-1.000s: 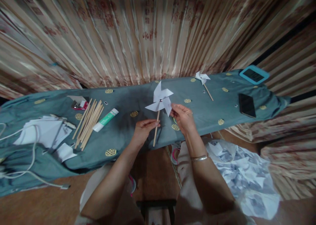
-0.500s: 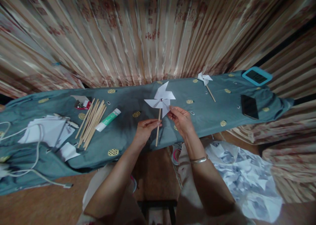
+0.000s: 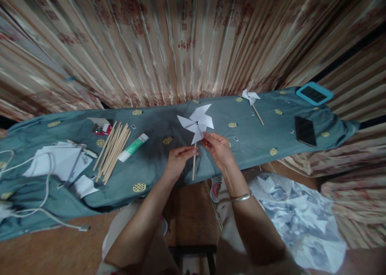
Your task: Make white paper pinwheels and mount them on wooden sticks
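One paper pinwheel (image 3: 196,123), held over the near edge of the table (image 3: 150,166). Its stick (image 3: 194,168) has its long axis 6 to 12 o'clock, wheel at the 12 end, face toward the camera.
Left hand (image 3: 177,161): fingers pinched on the stick.
Right hand (image 3: 219,148): fingers nipping the 6 o'clock vane.
Risk, as judged: a hard tug could tear the paper at the pin.

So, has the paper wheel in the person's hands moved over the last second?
Yes. The paper wheel has turned clockwise on its stick, while its hub keeps its place against the finished pinwheel lying on the cloth.
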The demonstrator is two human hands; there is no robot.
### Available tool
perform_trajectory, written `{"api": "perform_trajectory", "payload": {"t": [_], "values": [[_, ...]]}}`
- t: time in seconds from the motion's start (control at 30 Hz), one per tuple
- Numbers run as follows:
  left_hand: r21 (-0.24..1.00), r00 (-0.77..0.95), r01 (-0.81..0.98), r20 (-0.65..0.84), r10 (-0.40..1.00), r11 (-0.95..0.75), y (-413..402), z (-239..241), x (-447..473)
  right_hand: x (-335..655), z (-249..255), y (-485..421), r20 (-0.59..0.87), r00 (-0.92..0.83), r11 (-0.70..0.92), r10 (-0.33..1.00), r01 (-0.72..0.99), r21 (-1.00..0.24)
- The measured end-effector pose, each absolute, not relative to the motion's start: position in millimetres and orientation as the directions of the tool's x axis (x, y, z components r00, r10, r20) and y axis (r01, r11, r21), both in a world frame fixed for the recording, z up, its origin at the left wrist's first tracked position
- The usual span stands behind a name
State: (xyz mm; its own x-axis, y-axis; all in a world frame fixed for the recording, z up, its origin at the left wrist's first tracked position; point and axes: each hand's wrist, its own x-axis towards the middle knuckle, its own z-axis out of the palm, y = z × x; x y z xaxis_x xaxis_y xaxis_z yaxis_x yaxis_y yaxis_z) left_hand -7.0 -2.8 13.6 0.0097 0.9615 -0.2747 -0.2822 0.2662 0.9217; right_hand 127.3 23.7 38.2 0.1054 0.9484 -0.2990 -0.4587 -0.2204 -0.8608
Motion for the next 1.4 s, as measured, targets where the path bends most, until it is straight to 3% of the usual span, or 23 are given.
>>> {"api": "perform_trajectory", "payload": {"t": [0.37, 0.47, 0.57, 0.7, 0.87, 1.2, 1.4], "values": [[0.919, 0.018, -0.294, -0.269, 0.963, 0.262, -1.9, 15.8, -4.8, 123.0, 31.1, 20.7, -0.270, 0.101, -0.205, 0.958, -0.421, -0.884], [0.922, 0.009, -0.308, -0.244, 0.970, 0.235, 0.2, 16.1, -4.6, 122.8, 28.4, 17.5, -0.218, 0.114, -0.173, 0.969, -0.319, -0.932], [0.920, -0.049, -0.349, -0.207, 0.977, 0.178, 5.3, 17.2, -5.0, 125.9, 25.6, 11.8, -0.094, 0.117, -0.081, 0.989, -0.112, -0.990], [0.903, -0.112, -0.411, -0.185, 0.976, 0.124, 13.1, 19.7, -6.2, 131.1, 22.7, 2.1, -0.031, -0.005, -0.030, 1.000, 0.134, -0.990], [0.876, -0.142, -0.473, -0.188, 0.972, 0.100, 17.5, 23.1, -3.8, 123.9, 18.9, -2.3, -0.104, -0.138, -0.081, 0.985, 0.162, -0.983], [0.853, -0.174, -0.514, -0.205, 0.963, 0.088, 21.3, 22.3, -5.2, 117.0, 28.4, -9.7, -0.077, -0.021, -0.069, 0.997, 0.247, -0.967], [0.835, -0.116, -0.531, -0.238, 0.964, 0.143, 18.7, 21.2, 1.4, 128.0, 27.9, -13.8, -0.040, -0.046, -0.020, 0.998, 0.380, -0.925]]}}
